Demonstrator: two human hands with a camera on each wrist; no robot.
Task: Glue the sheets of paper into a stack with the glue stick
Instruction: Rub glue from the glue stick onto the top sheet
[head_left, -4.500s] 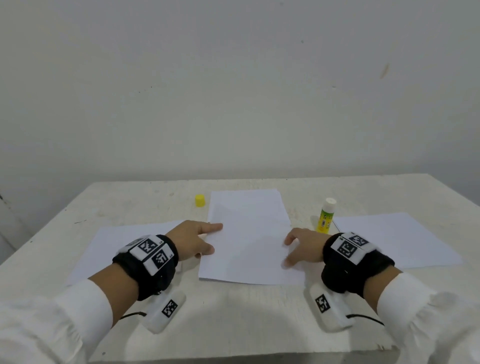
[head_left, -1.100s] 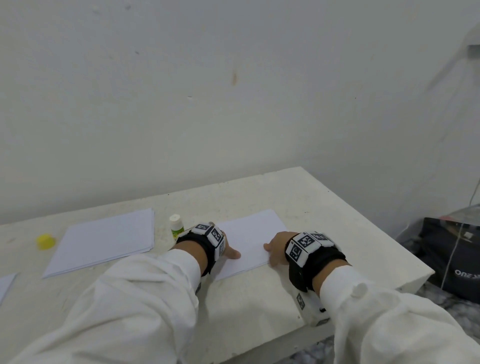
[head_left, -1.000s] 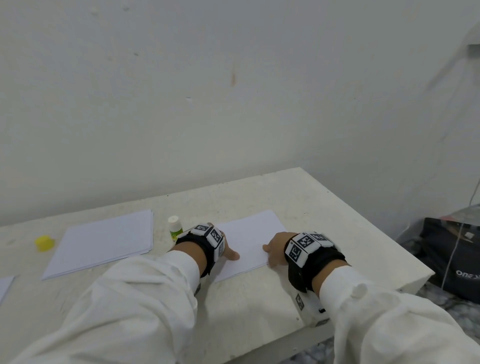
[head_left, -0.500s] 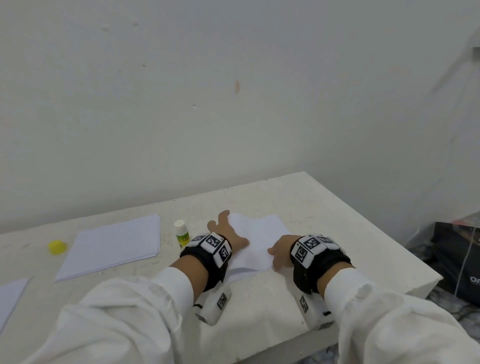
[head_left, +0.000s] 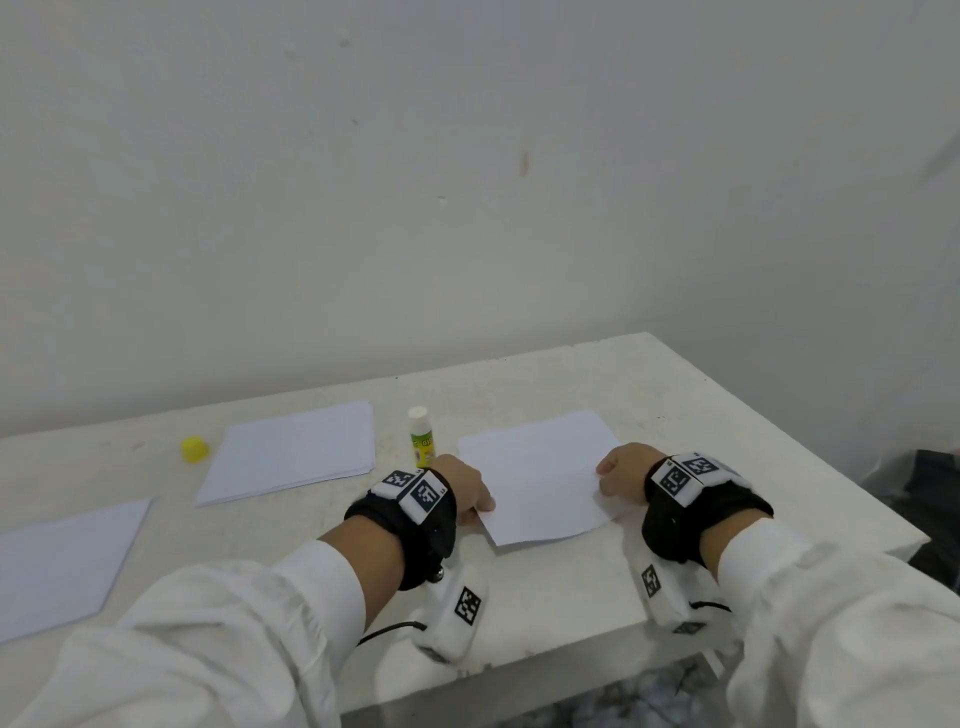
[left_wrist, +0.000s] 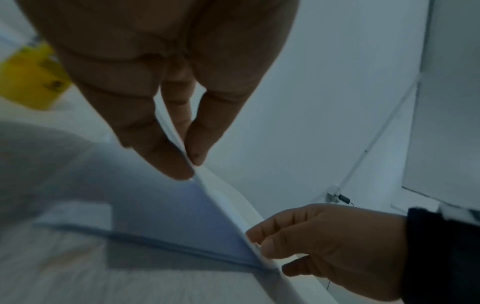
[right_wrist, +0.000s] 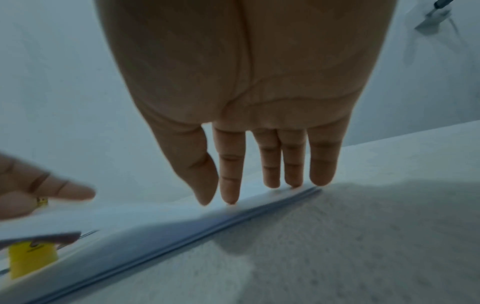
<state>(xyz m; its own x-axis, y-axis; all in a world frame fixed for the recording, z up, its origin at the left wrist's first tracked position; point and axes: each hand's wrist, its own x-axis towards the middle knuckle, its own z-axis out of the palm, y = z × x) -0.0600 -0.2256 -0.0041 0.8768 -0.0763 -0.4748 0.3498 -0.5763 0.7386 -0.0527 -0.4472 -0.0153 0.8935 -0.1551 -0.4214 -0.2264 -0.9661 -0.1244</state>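
Observation:
A white top sheet (head_left: 540, 478) lies on a thin pile of sheets (right_wrist: 182, 236) at the right of the table. My left hand (head_left: 467, 491) pinches the sheet's near left corner between thumb and fingers (left_wrist: 191, 164), and that corner is raised off the pile. My right hand (head_left: 615, 470) holds the sheet's right edge; in the left wrist view its thumb sits under the edge and its fingers on top (left_wrist: 298, 246). The uncapped glue stick (head_left: 423, 439) stands upright just left of my left hand. The glued stack (head_left: 291, 452) lies further left.
The yellow cap (head_left: 195, 449) sits left of the stack. Another sheet (head_left: 62, 561) lies at the table's near left. The table's right edge (head_left: 831, 447) is close to my right wrist, with a dark bag (head_left: 935, 488) on the floor beyond it.
Half a second ago my left hand lay stretched out flat on the sheet; it has drawn back to the near left corner and pinched it. The corner has lifted. My right hand stayed at the edge.

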